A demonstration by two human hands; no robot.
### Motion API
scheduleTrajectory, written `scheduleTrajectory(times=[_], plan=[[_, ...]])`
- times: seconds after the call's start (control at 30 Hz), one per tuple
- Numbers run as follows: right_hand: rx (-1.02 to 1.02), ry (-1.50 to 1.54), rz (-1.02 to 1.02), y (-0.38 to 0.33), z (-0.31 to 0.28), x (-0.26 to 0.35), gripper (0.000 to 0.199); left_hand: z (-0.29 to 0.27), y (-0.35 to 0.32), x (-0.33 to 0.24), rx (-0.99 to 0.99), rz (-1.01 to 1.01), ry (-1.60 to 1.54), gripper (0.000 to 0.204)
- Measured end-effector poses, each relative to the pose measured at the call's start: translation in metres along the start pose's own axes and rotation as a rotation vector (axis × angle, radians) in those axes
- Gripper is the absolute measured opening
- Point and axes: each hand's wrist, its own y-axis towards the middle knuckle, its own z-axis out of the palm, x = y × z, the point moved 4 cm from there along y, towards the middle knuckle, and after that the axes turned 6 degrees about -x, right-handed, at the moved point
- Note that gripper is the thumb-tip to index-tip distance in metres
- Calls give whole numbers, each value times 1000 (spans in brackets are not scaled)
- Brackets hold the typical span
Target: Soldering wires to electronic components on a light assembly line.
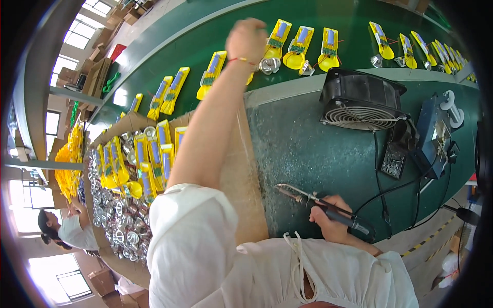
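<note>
Yellow casings (329, 60) lie in a row on the green strip (354, 37) beyond the counter (292, 146); the left hand (247, 41) is among them, its grip impossible to tell; the right hand (330, 219) grasps a soldering iron (358, 225).

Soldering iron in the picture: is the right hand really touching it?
Touching: the head view shows the right hand gripping the black handle of the soldering iron.

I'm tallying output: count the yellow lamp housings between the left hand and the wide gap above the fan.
3: first housing beside the left hand, middle housing, and third housing above the fan. Another may be hidden behind that hand.
</note>
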Motion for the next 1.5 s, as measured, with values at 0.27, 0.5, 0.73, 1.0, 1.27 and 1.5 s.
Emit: scheduleTrajectory(times=[0.27, 0.5, 0.73, 1.0, 1.27, 1.5], plan=[[12, -53, -72, 0, 3, 1, 16, -31, -47, 60, 608, -199, 301, 27], [-38, -30, 0, -1, 4, 5, 14, -161, -171, -6, 364, -212, 128, 12], [-35, -62, -70, 1, 9, 8, 14, -229, -310, -56, 277, -275, 224, 18], [-37, -68, -132, -9, 9, 14, 15, -338, -342, -1, 45, -572, 670, 20], [44, -68, -147, -26, 24, 28, 13, -295, -358, 6, 75, -838, -52, 13], [208, -122, -227, -34, 51, 32, 16, -225, -335, -18, 121, -874, -370, 15]])
